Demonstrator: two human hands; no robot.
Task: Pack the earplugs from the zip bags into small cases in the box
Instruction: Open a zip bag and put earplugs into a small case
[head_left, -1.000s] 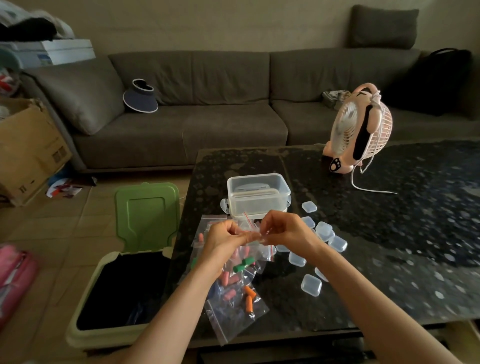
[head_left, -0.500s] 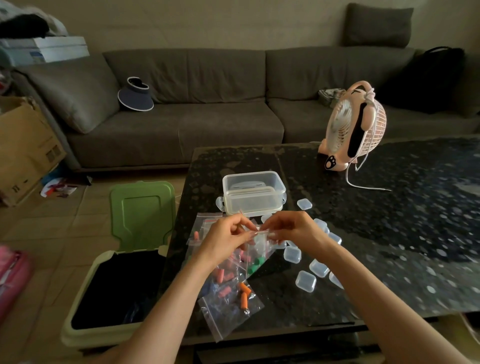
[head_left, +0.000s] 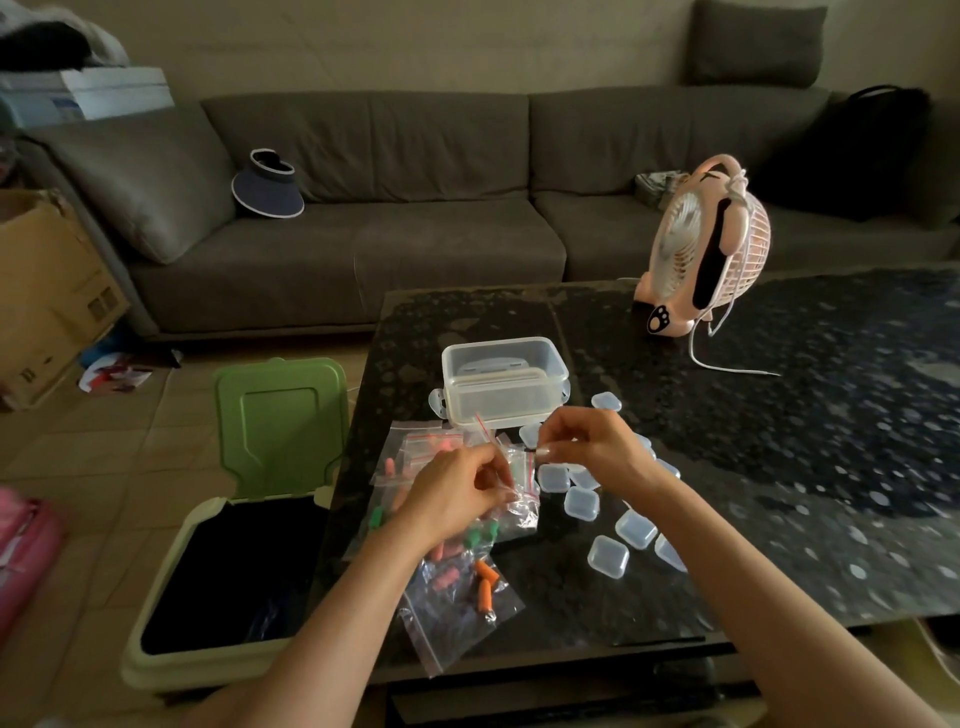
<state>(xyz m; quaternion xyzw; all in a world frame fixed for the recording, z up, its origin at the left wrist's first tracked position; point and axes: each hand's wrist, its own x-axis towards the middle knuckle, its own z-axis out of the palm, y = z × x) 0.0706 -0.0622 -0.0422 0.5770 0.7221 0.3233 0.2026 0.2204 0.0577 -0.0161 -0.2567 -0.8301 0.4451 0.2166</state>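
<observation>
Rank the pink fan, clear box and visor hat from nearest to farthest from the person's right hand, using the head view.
1. Clear box, just beyond the right hand.
2. Pink fan, back right on the table.
3. Visor hat, left on the sofa.

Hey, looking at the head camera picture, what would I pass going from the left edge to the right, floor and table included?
Cardboard box → green-lidded bin → zip bags of earplugs → small clear cases → pink fan.

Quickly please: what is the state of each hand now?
Left hand: pinches the small zip bag.
Right hand: pinches the same bag's top edge.
</observation>
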